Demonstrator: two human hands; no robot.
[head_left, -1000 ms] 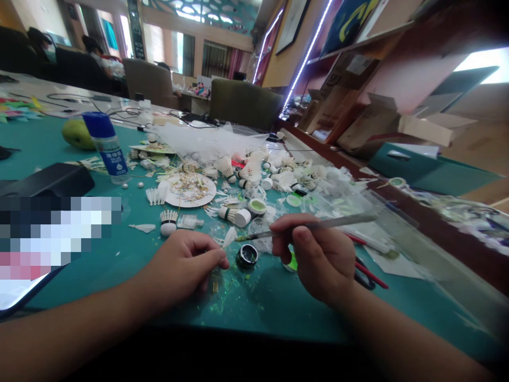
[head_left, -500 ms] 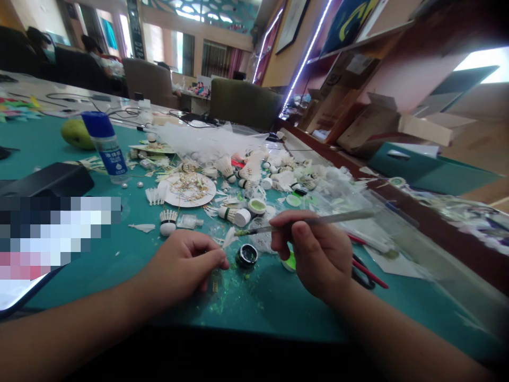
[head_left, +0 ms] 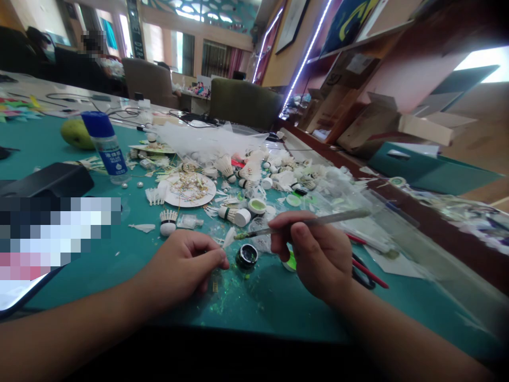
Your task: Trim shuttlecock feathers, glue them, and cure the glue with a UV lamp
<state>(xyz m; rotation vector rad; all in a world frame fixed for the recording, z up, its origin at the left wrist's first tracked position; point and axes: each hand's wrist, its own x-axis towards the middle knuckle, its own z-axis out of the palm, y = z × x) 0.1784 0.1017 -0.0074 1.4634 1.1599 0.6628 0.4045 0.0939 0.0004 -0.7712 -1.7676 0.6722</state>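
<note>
My left hand [head_left: 194,260] pinches the lower end of a small white feather [head_left: 229,237], which points up and to the right. My right hand [head_left: 314,254] holds a thin brush [head_left: 338,216] like a pen, its green-flecked tip just right of the feather; whether they touch I cannot tell. Below the brush tip stands a small open dark jar [head_left: 247,256]. A bright green pot [head_left: 291,261] is partly hidden behind my right hand. Green specks lie on the teal mat [head_left: 278,313] around the jar.
Behind the hands are a white plate [head_left: 175,197] of wire pieces, several shuttlecocks [head_left: 168,222] and a pale green pot [head_left: 257,206]. A blue-capped glue bottle [head_left: 108,151] and a phone [head_left: 35,286] are at left. A red-handled tool [head_left: 371,273] lies right. People sit far back.
The brush in my right hand has shifted very slightly, its tip now a little lower and to the right. My left hand and the feather look unmoved.
</note>
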